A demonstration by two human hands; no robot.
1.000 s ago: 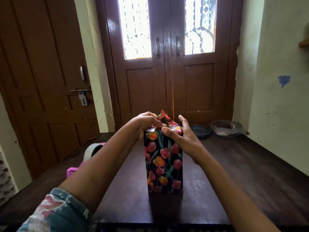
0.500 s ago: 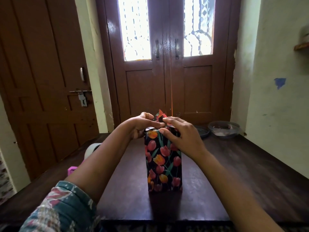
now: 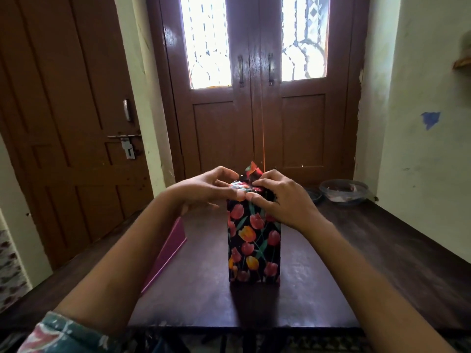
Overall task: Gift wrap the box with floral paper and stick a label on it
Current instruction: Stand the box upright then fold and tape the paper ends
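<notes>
So, left to right: a pink thing [image 3: 171, 247] is lying on the dark surface [image 3: 369, 256], partly hidden behind the left forearm. The left hand [image 3: 210, 191] is curling over the top of the box [image 3: 254, 248], pinching the folded floral paper [image 3: 239, 186] there. The box is standing upright mid-surface. The right hand [image 3: 284, 198] is gripping the top too, thumb pressing the front face. A clear bowl [image 3: 344, 193] is sitting far right.

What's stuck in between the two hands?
The top of the flower-paper box sits between the left hand and right hand, one paper flap sticking up. The head view shows it.
</notes>
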